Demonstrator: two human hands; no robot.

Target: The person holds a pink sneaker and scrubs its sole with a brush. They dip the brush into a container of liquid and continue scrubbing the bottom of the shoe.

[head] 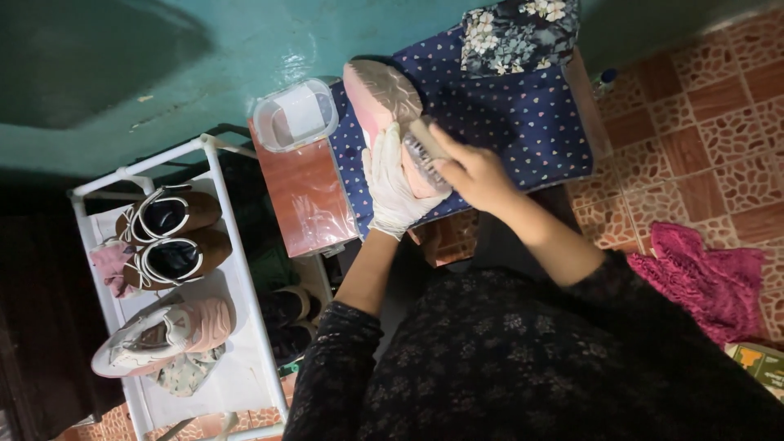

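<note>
Left hand: my gloved left hand (392,184) grips the pink shoe (384,102), sole up, over the dotted blue cloth (523,114) on the tabletop (304,196).
Right hand: my bare right hand (478,171) closes on a brush (426,151) pressed to the shoe.
Nearby: clear plastic container (296,114); white rack (237,245) holding brown shoes (167,237).

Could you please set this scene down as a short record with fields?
left hand: in a white glove, grips the pink shoe, sole turned up
right hand: bare, holds a pale scrubbing brush against the shoe
surface: dark blue dotted cloth
nearby: clear plastic box; magenta towel on the tiled floor
rack: white shoe rack with a brown pair and a pink-and-white sneaker
</note>
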